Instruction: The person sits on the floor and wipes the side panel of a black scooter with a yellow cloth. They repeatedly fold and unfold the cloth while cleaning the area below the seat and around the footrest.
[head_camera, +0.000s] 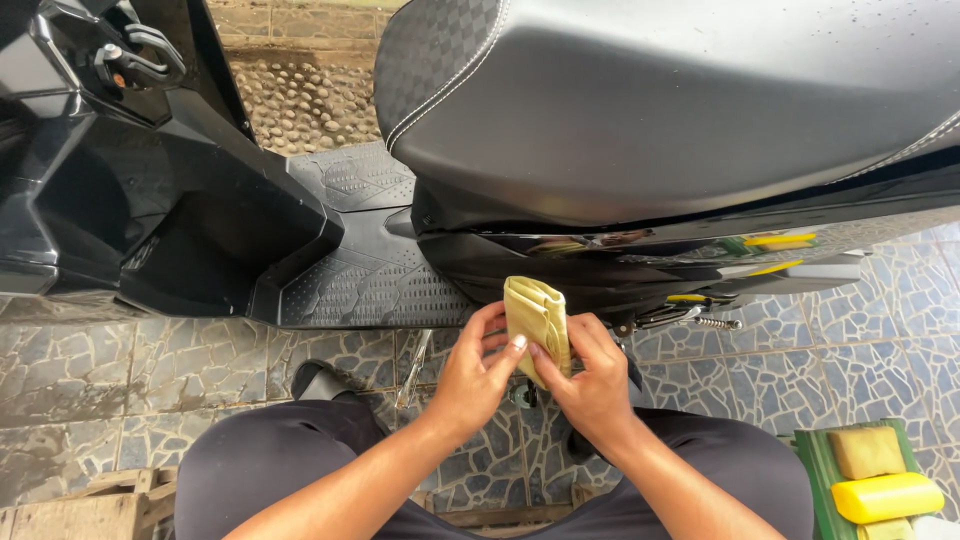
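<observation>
A folded pale yellow cloth (536, 318) is held upright between both hands, just in front of the black scooter's lower side panel (600, 260). My left hand (476, 372) grips the cloth's left edge with thumb and fingers. My right hand (590, 375) pinches its right side and bottom. The cloth's lower part is hidden by the fingers. The scooter's dark seat (650, 100) fills the upper right, and its textured footboard (370, 260) lies to the left of the hands.
My knees in dark trousers (270, 460) frame the bottom. A green tray (822, 470) at the lower right holds a tan sponge (866, 452) and a yellow block (886, 497). Wet stone-patterned tiles (120, 370) cover the ground. A wooden crate edge (80, 505) sits lower left.
</observation>
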